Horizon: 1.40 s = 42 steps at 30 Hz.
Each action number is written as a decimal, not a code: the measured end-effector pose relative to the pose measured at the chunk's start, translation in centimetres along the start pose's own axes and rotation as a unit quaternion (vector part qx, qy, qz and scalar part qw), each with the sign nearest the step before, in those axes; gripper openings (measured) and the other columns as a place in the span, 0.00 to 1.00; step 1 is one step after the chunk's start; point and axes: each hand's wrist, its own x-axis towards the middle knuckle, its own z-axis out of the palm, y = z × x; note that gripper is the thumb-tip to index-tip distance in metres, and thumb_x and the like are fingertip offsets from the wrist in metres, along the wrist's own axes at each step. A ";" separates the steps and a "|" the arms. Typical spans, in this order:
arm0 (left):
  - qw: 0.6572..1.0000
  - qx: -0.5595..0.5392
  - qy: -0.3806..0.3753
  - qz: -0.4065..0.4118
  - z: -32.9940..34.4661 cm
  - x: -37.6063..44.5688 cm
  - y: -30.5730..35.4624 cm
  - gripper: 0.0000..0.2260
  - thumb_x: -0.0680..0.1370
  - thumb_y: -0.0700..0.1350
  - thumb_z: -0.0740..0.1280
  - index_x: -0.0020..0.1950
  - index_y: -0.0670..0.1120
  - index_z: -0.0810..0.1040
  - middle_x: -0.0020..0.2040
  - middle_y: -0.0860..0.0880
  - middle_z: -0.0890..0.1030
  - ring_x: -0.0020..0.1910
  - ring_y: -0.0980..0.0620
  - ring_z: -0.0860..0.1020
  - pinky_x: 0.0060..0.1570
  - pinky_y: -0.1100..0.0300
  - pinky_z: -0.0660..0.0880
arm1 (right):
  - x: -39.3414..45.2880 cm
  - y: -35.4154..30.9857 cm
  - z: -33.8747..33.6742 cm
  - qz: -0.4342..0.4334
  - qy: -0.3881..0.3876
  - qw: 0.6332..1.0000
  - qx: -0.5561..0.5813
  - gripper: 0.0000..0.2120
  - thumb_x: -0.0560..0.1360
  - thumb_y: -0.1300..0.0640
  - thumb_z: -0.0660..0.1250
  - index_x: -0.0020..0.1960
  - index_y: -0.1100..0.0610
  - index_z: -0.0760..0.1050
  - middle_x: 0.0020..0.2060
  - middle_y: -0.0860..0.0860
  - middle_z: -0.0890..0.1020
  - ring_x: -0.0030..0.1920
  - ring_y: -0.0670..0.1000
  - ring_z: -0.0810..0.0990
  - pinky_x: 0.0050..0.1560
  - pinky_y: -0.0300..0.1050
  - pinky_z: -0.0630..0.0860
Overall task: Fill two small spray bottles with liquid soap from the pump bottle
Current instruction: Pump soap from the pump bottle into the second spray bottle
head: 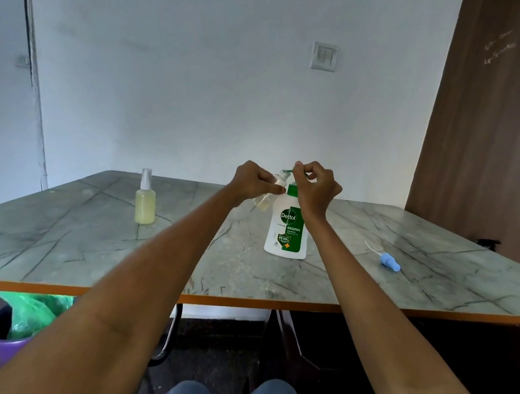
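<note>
- The left hand [255,181] is gripping a small clear spray bottle [269,192], fingers curled round its body; the bottle is tilting, its open neck pointing up and right toward the pump spout, its base showing a little pale yellow liquid.
- The right hand [315,186] is pinching the green pump head [292,176] of the pump bottle [286,229] between thumb and fingers; the rest of the fingers are curling above the bottle's shoulder.
- The pump bottle, white with a green label, is standing on the table [92,238], just beneath both hands and leaning slightly in the wide-angle view.
- A second spray bottle [145,202], capped and nearly full of pale yellow liquid, is standing upright on the table well to the left, apart from the hands.
- A blue spray cap [389,260] with its white dip tube is lying on its side on the table to the right of the pump bottle, near the front edge.
- A purple bin [1,330] with a green liner is sitting on the floor under the table's left end.
</note>
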 end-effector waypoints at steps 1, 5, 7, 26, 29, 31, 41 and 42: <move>1.000 0.001 -0.002 -0.002 0.0 0.0 -0.1 0.17 0.67 0.42 0.76 0.53 0.36 0.81 0.49 0.44 0.82 0.46 0.53 0.75 0.35 0.68 0.68 | -0.1 0.1 0.0 0.001 -0.001 1.000 0.000 0.12 0.74 0.53 0.67 0.38 0.61 0.76 0.32 0.43 0.70 0.35 0.39 0.68 0.56 0.48 0.62; 1.000 0.004 -0.008 -0.007 0.1 -0.1 -0.5 0.17 0.67 0.43 0.76 0.53 0.36 0.81 0.53 0.43 0.82 0.46 0.53 0.75 0.36 0.68 0.69 | -0.5 0.6 -0.2 0.002 -0.002 1.000 -0.007 0.13 0.74 0.52 0.67 0.37 0.61 0.76 0.31 0.43 0.70 0.38 0.44 0.70 0.57 0.49 0.61; 1.000 0.001 -0.004 -0.006 0.1 0.0 -0.6 0.17 0.67 0.42 0.76 0.53 0.37 0.82 0.53 0.43 0.82 0.46 0.53 0.75 0.37 0.67 0.69 | -0.3 0.6 -0.3 0.000 -0.008 1.000 -0.012 0.12 0.74 0.52 0.68 0.37 0.61 0.76 0.31 0.40 0.69 0.39 0.45 0.70 0.57 0.48 0.61; 1.000 0.008 -0.014 -0.013 0.0 -0.1 -0.3 0.17 0.67 0.43 0.76 0.52 0.36 0.81 0.54 0.43 0.82 0.46 0.53 0.74 0.36 0.67 0.69 | -0.4 0.6 0.0 0.005 -0.004 1.000 -0.005 0.12 0.74 0.52 0.67 0.34 0.55 0.72 0.31 0.42 0.70 0.37 0.45 0.70 0.54 0.45 0.59; 1.000 0.004 -0.010 -0.010 0.0 0.0 -0.3 0.17 0.67 0.42 0.76 0.53 0.36 0.81 0.54 0.42 0.82 0.45 0.53 0.74 0.36 0.67 0.69 | -0.2 0.5 -0.2 0.004 -0.012 1.000 -0.007 0.12 0.74 0.52 0.67 0.35 0.55 0.72 0.33 0.43 0.71 0.37 0.43 0.70 0.55 0.44 0.58; 1.000 0.005 -0.009 -0.005 0.0 0.0 0.0 0.16 0.68 0.42 0.76 0.52 0.37 0.82 0.53 0.42 0.82 0.44 0.53 0.74 0.35 0.67 0.68 | 0.0 0.2 -0.2 0.003 -0.009 1.000 -0.008 0.11 0.74 0.52 0.67 0.36 0.57 0.74 0.34 0.45 0.73 0.39 0.45 0.71 0.55 0.44 0.58; 1.000 0.013 -0.007 0.001 0.0 0.2 0.1 0.16 0.67 0.42 0.76 0.52 0.36 0.82 0.53 0.42 0.82 0.44 0.53 0.74 0.35 0.67 0.68 | 0.2 0.2 0.1 -0.009 0.003 1.000 -0.019 0.12 0.74 0.53 0.67 0.35 0.58 0.74 0.32 0.45 0.72 0.35 0.42 0.69 0.56 0.47 0.61; 1.000 0.016 -0.009 0.000 0.0 0.1 0.1 0.17 0.67 0.42 0.76 0.52 0.36 0.81 0.53 0.42 0.82 0.45 0.53 0.74 0.35 0.67 0.68 | 0.1 0.3 0.1 -0.010 0.002 1.000 -0.020 0.11 0.74 0.53 0.67 0.35 0.58 0.74 0.31 0.43 0.70 0.34 0.42 0.69 0.55 0.47 0.61</move>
